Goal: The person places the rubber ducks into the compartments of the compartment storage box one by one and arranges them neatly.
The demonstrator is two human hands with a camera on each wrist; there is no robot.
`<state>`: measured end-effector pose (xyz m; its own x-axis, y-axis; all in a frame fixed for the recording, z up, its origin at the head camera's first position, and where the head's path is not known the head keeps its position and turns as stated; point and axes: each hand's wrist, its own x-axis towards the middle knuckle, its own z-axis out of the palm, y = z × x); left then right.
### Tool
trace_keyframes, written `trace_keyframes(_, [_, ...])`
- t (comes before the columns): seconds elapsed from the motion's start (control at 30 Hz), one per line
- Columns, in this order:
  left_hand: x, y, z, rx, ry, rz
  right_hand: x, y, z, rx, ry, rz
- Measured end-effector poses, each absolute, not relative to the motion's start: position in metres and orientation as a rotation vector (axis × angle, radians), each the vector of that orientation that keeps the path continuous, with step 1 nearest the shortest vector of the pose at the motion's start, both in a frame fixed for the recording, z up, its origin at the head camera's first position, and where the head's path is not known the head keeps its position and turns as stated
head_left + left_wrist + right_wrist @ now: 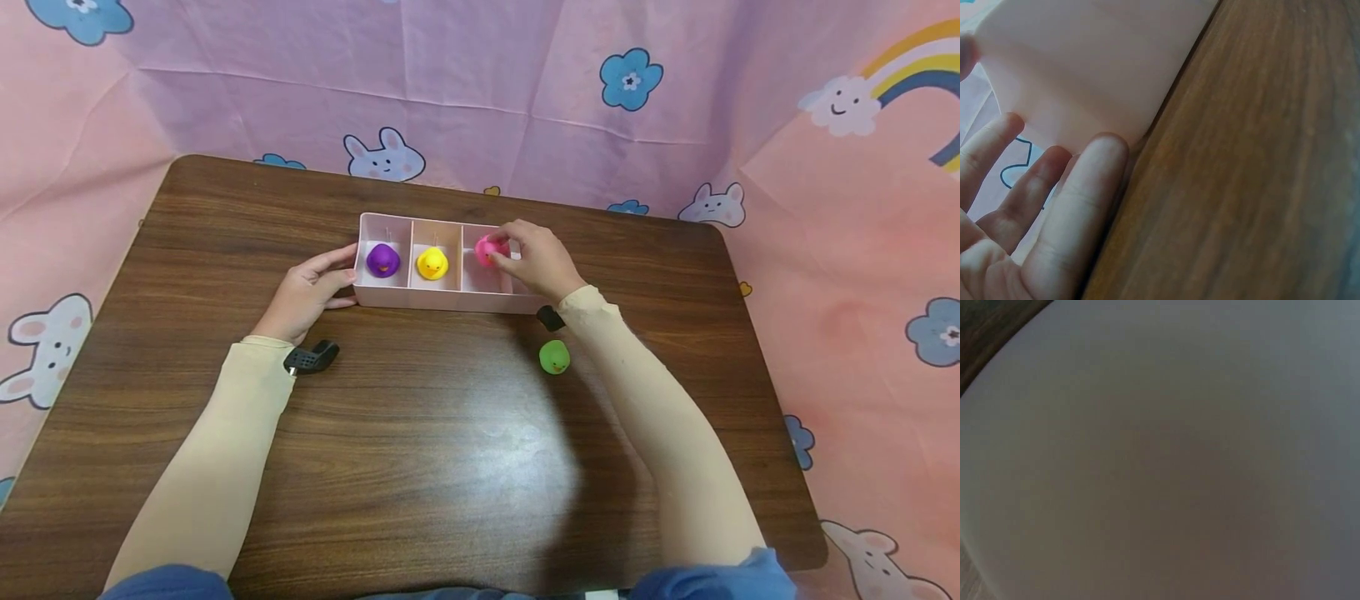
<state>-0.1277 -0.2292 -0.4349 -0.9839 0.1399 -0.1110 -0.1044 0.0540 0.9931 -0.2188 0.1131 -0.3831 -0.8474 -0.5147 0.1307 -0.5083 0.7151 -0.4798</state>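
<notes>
Your right hand [538,262] pinches the pink duck [487,249] over the tray's [435,298] third compartment. Your left hand [307,287], fingers relaxed, rests against the tray's left end.

Head camera looked forward and down over the whole desk [450,467] from above. Left wrist camera sat very close, low at the desk surface, facing the pink tray [1085,69] wall; both views shared that tray [435,297]. Right wrist camera was too near: blurred grey field only.
</notes>
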Motion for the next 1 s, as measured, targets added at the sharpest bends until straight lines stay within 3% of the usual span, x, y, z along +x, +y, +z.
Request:
trace_keyframes(0.37, [-0.135, -0.234, -0.454, 0.046, 2.138, 2.078, -0.22, 0.107, -0.387, -0.893, 2.896, -0.633])
trace_keyframes(1.0, [-0.135, -0.232, -0.453, 0.041, 2.123, 2.097, -0.224, 0.101, -0.396, -0.824, 2.852, -0.518])
